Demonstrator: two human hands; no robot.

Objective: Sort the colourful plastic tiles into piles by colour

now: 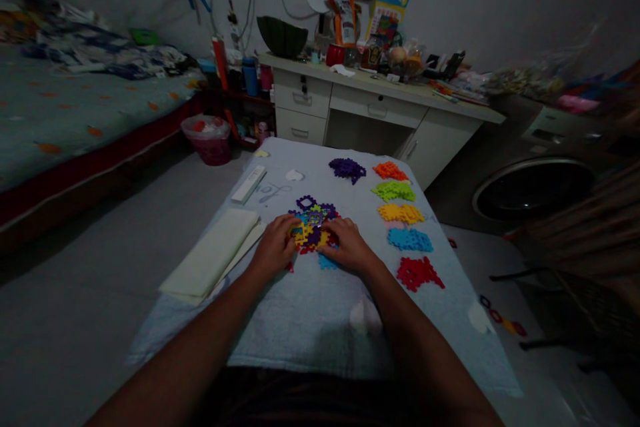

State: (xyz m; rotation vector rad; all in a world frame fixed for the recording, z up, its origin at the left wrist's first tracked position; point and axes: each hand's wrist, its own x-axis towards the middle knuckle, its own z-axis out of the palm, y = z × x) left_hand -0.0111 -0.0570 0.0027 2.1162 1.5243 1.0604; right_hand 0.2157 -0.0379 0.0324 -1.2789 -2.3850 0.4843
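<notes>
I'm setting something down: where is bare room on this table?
The broadest bare cloth lies between the mixed pieces and the near edge, left of a white shape. A narrower gap separates them from the yellow pile. Crowded: around the left hand and right hand, and the coloured piles at right.

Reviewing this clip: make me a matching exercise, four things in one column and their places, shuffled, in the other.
1. Mixed-colour pile
2. Purple pile
3. Red pile
4. Pink bin

A. On the floor, beside the bed
B. Left of the orange pile
C. Between the left hand and right hand
D. Nearest the person in the right-hand row

Pairs: 1-C, 2-B, 3-D, 4-A
</notes>
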